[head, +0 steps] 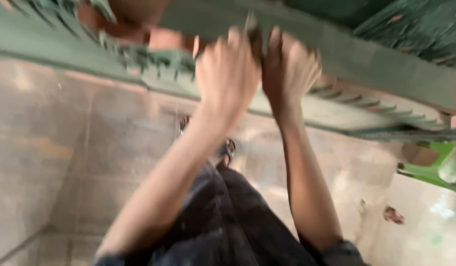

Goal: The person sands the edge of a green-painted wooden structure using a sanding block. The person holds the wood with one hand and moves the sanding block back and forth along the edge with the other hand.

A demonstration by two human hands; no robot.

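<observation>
Small dark object (254, 30) sits pinched between your two hands, raised against green painted metal gate (336, 54); blur hides what it is. Your left hand (228, 74) curled closed, fingers wrapped on object's left side. Your right hand (289, 69) curled closed too, pressed against its right side, knuckles touching left hand. Below: your dark trousers (228, 221), sandalled foot (228, 148), tiled floor (65, 162). Green plastic chair (429, 170) at far right.

A pale tiled floor (65, 162) is seen across the lower frame, a green louvred shutter frame (365, 106) is stretched along the top, and a green plastic chair (429, 170) is glimpsed at right.
</observation>
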